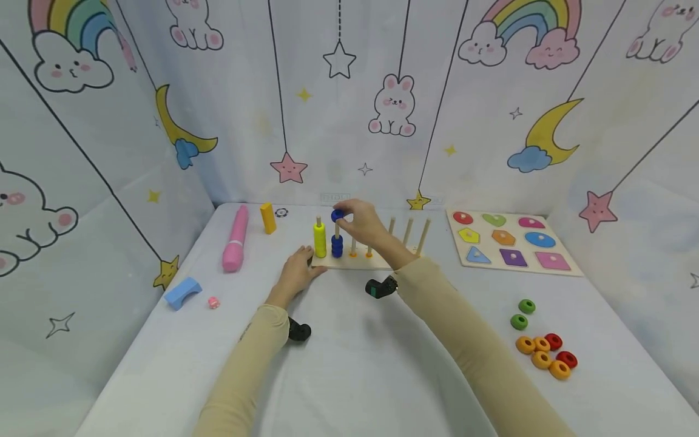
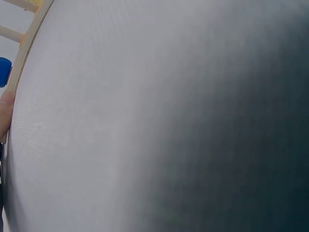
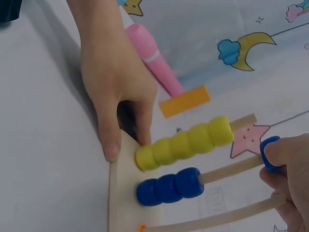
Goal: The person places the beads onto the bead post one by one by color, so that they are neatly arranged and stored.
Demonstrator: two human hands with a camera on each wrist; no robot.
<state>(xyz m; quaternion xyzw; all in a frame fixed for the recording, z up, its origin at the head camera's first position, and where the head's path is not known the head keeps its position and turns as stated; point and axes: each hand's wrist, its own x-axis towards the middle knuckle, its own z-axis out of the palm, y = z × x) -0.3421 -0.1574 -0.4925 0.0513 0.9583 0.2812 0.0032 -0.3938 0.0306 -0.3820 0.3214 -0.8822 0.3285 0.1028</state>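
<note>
A wooden stand with upright pegs [image 1: 355, 264] stands at the back middle of the table. Yellow rings [image 3: 183, 143] fill most of its leftmost peg. On the second peg are three stacked blue rings [image 3: 169, 187], low down near the base. My right hand [image 1: 364, 226] pinches another blue ring [image 1: 335, 215] between thumb and fingers at the top of that same peg. My left hand [image 1: 295, 276] grips the left end of the base, thumb along the front edge, as the right wrist view shows. In the left wrist view only a fingertip [image 2: 5, 111] shows at the board's edge.
Loose green rings [image 1: 519, 321], orange rings [image 1: 542, 360] and red rings [image 1: 567, 359] lie at right. Behind them is a shape puzzle board [image 1: 513, 243]. At left are a pink bat-like toy [image 1: 236, 238], an orange block [image 1: 268, 218], a blue arch block [image 1: 182, 294] and a small pink piece [image 1: 213, 302].
</note>
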